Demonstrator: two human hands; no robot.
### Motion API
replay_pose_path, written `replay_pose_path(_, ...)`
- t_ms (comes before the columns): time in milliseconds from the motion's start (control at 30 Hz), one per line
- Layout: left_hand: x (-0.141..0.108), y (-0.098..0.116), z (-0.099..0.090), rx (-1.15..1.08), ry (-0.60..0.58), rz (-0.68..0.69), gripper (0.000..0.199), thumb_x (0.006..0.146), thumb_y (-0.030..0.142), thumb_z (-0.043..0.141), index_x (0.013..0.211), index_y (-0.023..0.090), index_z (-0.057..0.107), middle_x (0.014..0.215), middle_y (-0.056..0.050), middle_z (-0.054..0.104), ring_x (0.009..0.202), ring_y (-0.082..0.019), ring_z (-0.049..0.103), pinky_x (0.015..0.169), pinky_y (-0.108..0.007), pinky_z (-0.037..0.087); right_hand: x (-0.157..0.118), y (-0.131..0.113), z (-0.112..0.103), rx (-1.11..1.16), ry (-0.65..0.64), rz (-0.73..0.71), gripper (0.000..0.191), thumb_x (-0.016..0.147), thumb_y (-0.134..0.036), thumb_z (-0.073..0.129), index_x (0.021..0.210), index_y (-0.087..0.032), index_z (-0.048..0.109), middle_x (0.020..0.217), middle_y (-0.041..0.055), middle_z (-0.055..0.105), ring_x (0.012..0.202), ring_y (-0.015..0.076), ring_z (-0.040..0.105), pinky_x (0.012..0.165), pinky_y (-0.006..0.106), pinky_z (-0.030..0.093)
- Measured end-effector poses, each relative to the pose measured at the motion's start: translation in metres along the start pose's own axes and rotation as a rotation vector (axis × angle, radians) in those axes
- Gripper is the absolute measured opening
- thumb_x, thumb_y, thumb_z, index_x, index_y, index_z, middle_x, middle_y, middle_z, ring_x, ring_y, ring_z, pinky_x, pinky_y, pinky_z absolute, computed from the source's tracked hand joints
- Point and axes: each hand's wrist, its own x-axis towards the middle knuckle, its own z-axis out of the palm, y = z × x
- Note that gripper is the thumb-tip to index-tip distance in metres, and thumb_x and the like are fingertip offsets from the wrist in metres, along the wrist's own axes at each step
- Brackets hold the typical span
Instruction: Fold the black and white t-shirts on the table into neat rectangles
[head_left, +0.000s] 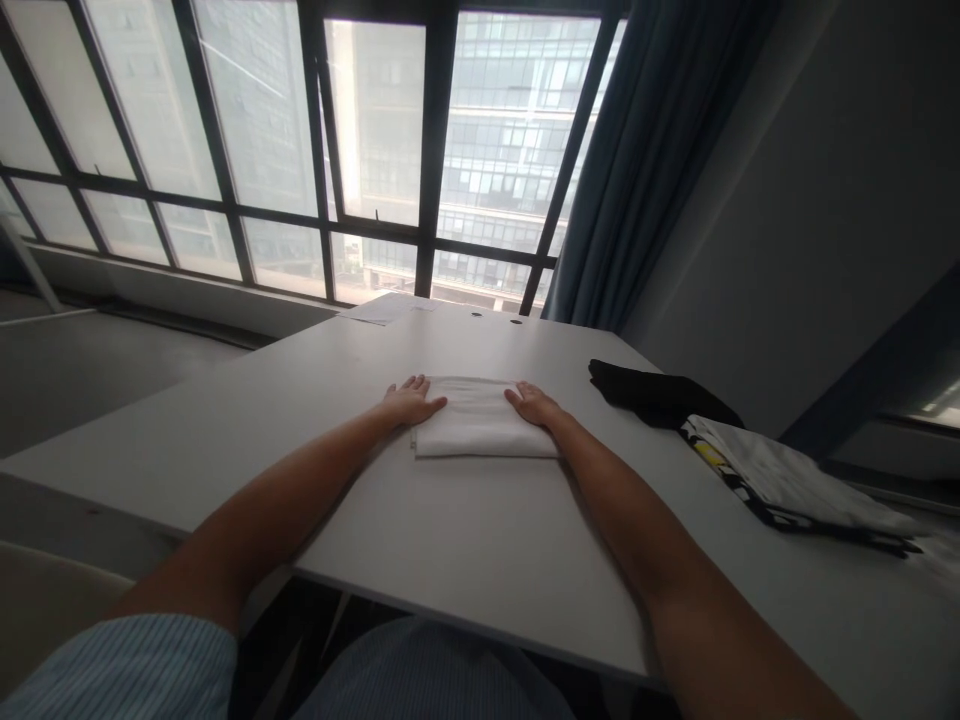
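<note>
White folded cloth (480,425) on table (450,530), both hands (531,404) touching sides.

Bare arms (322,475) stretch forward to the folded cloth (484,425).
The left hand (409,401) rests at its left edge, the right hand (535,404) at its right, palms down, fingers extended, thumbs (437,403) turned inward over it.
</note>
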Motion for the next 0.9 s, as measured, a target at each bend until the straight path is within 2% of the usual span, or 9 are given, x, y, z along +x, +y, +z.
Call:
replay_pose_path(67,-0.005,0.004,-0.003,0.014,0.031,-0.012,0.083,0.097,0.067,0.022,0.162,0.015,0.027,0.170,-0.017,0.012,0.157,-0.035,0.011,0.122,-0.062,0.015,0.000,0.003,0.001,0.006,0.004,0.005,0.075,0.105,-0.059,0.025,0.161,-0.010,0.030,0.169,0.0142,0.020,0.157,0.0217,0.016,0.126,0.036,0.012)
replay_pose_path(133,-0.012,0.015,-0.004,0.039,0.087,0.035,0.077,0.100,0.059,0.022,0.161,0.013,0.029,0.170,-0.016,0.012,0.158,-0.033,0.008,0.124,-0.059,0.012,-0.001,0.003,0.001,0.005,0.006,0.004,0.074,0.105,-0.057,0.025,0.160,-0.008,0.030,0.169,0.0147,0.021,0.157,0.0217,0.017,0.126,0.035,0.012)
replay_pose_path(200,-0.022,0.031,-0.001,0.040,0.107,0.163,0.072,0.103,0.056,0.020,0.160,0.014,0.031,0.171,-0.013,0.012,0.158,-0.029,0.006,0.125,-0.053,0.010,-0.002,0.002,0.000,0.006,0.011,0.003,0.074,0.105,-0.057,0.026,0.160,-0.007,0.031,0.169,0.0149,0.022,0.157,0.0220,0.018,0.126,0.036,0.013)
replay_pose_path(333,-0.043,0.066,0.010,0.009,-0.036,0.512,0.076,0.101,0.065,0.020,0.162,0.021,0.028,0.170,-0.009,0.017,0.158,-0.026,0.013,0.126,-0.049,0.011,-0.004,0.000,-0.001,0.017,0.036,0.009,0.073,0.105,-0.056,0.028,0.159,-0.008,0.034,0.168,0.0157,0.024,0.156,0.0228,0.019,0.126,0.037,0.015)
replay_pose_path(400,-0.049,0.074,0.013,0.016,-0.078,0.617,0.079,0.099,0.069,0.025,0.163,0.023,0.025,0.170,-0.008,0.017,0.158,-0.027,0.013,0.126,-0.050,0.009,-0.005,0.000,-0.001,0.021,0.043,0.027,0.074,0.104,-0.057,0.028,0.159,-0.007,0.033,0.168,0.0163,0.024,0.156,0.0232,0.020,0.126,0.037,0.015)
replay_pose_path(533,-0.050,0.071,0.009,0.022,-0.136,0.659,0.086,0.092,0.077,0.038,0.164,0.032,0.023,0.171,-0.005,0.012,0.158,-0.033,0.007,0.125,-0.055,0.007,-0.008,-0.001,-0.002,0.033,0.065,0.105,0.079,0.102,-0.060,0.030,0.159,-0.005,0.032,0.166,0.0193,0.028,0.155,0.0272,0.025,0.125,0.039,0.019)
replay_pose_path(667,-0.047,0.064,0.004,0.000,-0.159,0.675,0.080,0.094,0.074,0.038,0.163,0.036,0.025,0.171,-0.003,0.014,0.158,-0.032,0.008,0.125,-0.056,0.007,-0.013,-0.001,-0.006,0.071,0.147,0.122,0.076,0.098,-0.060,0.045,0.154,-0.008,0.043,0.158,0.0213,0.043,0.147,0.0309,0.040,0.120,0.041,0.030)
replay_pose_path(800,-0.049,0.065,0.004,0.014,-0.155,0.670,0.076,0.097,0.071,0.037,0.163,0.035,0.026,0.171,-0.004,0.015,0.158,-0.032,0.008,0.125,-0.057,0.008,-0.016,0.001,-0.015,0.314,0.236,0.174,0.080,0.084,-0.045,0.072,0.150,-0.009,0.046,0.147,0.0208,0.055,0.134,0.0301,0.055,0.113,0.036,0.040)
replay_pose_path(900,-0.052,0.067,0.004,0.028,-0.142,0.679,0.077,0.096,0.071,0.038,0.163,0.033,0.027,0.170,-0.006,0.016,0.157,-0.034,0.008,0.124,-0.058,0.009,-0.015,0.001,-0.023,0.524,0.239,0.226,0.083,0.081,-0.034,0.075,0.153,-0.009,0.041,0.142,0.0197,0.060,0.127,0.0275,0.061,0.107,0.036,0.047)
